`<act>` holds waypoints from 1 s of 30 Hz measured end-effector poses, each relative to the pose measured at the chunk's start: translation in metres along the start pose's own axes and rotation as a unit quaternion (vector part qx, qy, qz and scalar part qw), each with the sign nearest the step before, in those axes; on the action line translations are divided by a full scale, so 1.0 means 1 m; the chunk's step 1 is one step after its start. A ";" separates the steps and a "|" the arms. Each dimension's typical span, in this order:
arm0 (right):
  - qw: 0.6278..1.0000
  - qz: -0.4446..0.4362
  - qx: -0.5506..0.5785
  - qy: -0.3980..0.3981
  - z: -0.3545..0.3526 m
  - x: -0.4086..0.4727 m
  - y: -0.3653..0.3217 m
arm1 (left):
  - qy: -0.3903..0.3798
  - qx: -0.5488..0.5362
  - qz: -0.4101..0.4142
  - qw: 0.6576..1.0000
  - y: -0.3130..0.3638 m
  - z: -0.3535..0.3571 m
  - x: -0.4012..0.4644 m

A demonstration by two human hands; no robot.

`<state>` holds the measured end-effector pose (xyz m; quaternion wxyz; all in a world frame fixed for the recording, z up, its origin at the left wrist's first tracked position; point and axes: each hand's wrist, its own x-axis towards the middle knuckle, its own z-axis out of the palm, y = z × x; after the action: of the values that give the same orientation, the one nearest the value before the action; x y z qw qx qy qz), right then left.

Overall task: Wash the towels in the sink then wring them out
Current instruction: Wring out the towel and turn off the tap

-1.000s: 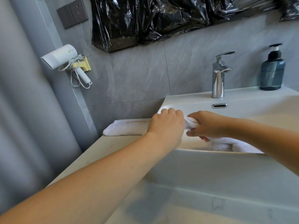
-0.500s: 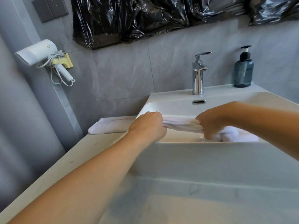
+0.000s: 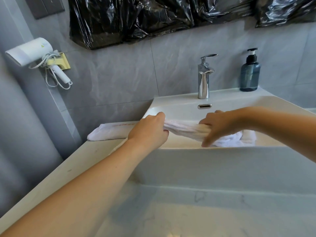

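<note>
Towel (image 3: 183,128), white, stretched rope-like between both hands over sink (image 3: 222,100).

Sink (image 3: 222,100): the basin floor and drain lie hidden behind the front wall. Towel (image 3: 184,128): each end is concealed inside the left hand (image 3: 148,132) and the right hand (image 3: 217,125). Folded towel (image 3: 109,132): its near end is covered by the left hand; its red lettering is too small to read. Black plastic sheet (image 3: 136,19) and wall plate (image 3: 46,6): cropped by the top edge.
</note>
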<state>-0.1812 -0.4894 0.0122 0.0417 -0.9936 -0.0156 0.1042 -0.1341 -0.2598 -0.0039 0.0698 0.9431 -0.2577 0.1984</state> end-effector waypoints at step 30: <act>0.966 0.214 -0.125 0.068 -0.043 -0.042 0.074 | -0.079 0.004 -0.050 0.996 0.005 0.008 0.003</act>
<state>-0.2112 -0.5681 0.0561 -0.1050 -0.9759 0.1872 0.0400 -0.1318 -0.2673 -0.0098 0.0559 0.9678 -0.2138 0.1206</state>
